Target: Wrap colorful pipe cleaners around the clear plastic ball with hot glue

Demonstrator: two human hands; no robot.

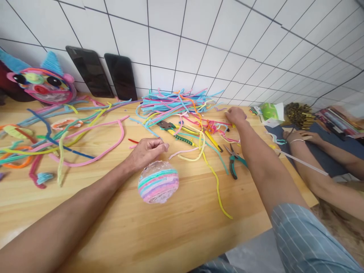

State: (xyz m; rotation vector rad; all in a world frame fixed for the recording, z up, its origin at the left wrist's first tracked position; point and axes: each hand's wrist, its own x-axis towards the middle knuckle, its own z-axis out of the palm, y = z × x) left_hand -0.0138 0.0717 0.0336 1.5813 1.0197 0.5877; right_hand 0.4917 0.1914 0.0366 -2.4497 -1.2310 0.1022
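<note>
My left hand (149, 152) is closed, fingers curled and thumb against them, just above a striped ball (158, 182); what it pinches, if anything, is hidden. The ball is wrapped in turquoise, pink and lilac pipe cleaner rows, with a bare brownish top. My right hand (236, 116) reaches to the back of the table, fingers bent down beside small pipe cleaner scraps (217, 127); anything in it is hidden. Between the hands lie green-and-yellow pliers (179, 135), a yellow cutter (214, 141), teal-handled pliers (233, 163) and a long yellow pipe cleaner (217, 185).
A pipe cleaner bundle (173, 103) lies along the tiled wall (165, 41). Two phones (121, 76) lean there, beside a decorated face figure (45, 85). Loose pipe cleaners (76, 151) cover the left side. At right are another person's hands (301, 136) and a clear stick (303, 162).
</note>
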